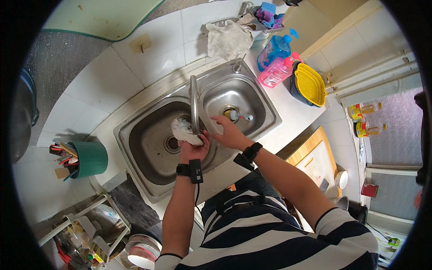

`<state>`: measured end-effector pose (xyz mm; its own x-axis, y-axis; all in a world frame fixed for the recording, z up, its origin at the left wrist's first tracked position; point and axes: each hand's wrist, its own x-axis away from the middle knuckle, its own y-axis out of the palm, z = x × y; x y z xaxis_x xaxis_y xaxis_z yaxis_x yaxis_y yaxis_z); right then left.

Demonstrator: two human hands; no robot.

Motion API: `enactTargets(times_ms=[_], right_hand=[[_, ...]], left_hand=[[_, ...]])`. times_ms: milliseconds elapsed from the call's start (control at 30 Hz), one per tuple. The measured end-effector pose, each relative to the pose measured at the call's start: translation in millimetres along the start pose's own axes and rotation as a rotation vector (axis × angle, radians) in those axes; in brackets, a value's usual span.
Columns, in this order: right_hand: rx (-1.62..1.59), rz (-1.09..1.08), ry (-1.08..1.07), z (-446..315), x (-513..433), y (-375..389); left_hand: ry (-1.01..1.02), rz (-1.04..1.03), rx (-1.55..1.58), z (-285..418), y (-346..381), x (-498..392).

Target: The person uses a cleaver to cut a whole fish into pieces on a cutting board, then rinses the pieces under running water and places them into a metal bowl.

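My left hand (195,152) grips a white bowl (184,130) with dark markings, tilted over the left basin (145,152) of a steel double sink. Right above the bowl is the end of the metal faucet (193,101), which hides part of it. I cannot tell whether water is running. My right hand (229,133) holds nothing, its fingers apart, above the near part of the divider and the right basin (219,91). Beyond its fingertips, a brush (238,116) with a pale handle and yellowish bristles lies over the right drain.
Blue (275,50) and pink pump bottles (275,72) stand right of the sink, beside a yellow plastic basket (309,84). A grey-white cloth (229,39) hangs from a wall rack. Left stands a green utensil holder (91,159); a wooden board (314,155) lies at right.
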<state>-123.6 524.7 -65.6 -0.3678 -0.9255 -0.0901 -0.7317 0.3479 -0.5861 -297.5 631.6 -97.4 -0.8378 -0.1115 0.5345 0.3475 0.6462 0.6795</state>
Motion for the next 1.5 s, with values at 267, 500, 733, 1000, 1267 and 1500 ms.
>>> enactTargets(times_ms=[267,500,733,1000,1267,1500], right_hand=[[0.246,-0.167,-0.103,10,-83,-15],[0.416,-0.31,-0.07,-1,-141,22],[0.373,-0.179,-0.124,25,-149,41],[0.067,-0.129,0.008,43,-135,28],[0.134,0.398,0.214,3,29,-52],[-0.093,0.94,0.681,42,294,-108]], left_hand=[[-0.076,0.077,-0.058,-14,15,15],[-0.004,0.079,-0.011,-8,7,33],[0.152,0.098,-0.189,-17,-1,36],[0.22,0.14,-0.17,-17,-2,34],[0.318,0.295,-0.26,14,-1,40],[0.208,0.434,-0.353,56,-14,48]])
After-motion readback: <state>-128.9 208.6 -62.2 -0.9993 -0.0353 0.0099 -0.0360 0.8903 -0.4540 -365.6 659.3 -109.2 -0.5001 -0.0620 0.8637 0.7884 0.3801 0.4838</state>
